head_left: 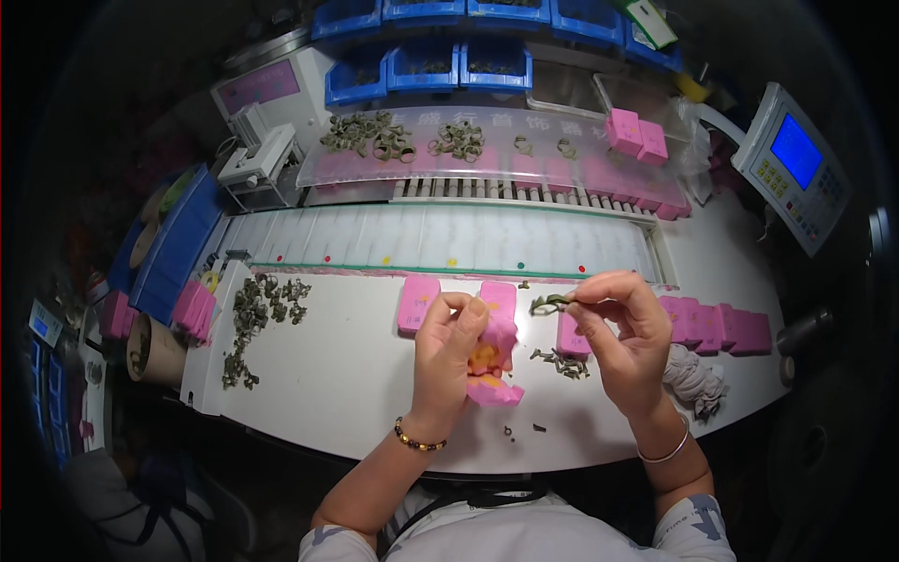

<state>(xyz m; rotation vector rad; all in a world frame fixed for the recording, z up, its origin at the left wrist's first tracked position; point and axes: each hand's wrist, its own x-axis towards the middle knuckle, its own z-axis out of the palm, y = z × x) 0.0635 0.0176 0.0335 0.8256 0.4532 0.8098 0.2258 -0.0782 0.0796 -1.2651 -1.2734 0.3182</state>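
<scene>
My left hand [440, 365] is closed around a pink rubber mold [493, 391], which is split apart and shows an orange-yellow inside. In front of my body at the right, my right hand [626, 342] pinches a dark green wax ring [549, 304] between thumb and fingertips, held above the table and apart from the mold. Below it on the table lie several small green wax scraps [566, 365], beside a pink mold block [573, 333] partly hidden by my right hand. Another pink block [419, 304] stands just behind my left hand.
Many green wax pieces [251, 314] lie at the left. More rings [459, 140] rest on a clear raised sheet at the back. A row of pink blocks [716, 326] and a crumpled cloth [695, 381] are at the right. Blue bins [423, 67] and a control panel [794, 169] stand beyond.
</scene>
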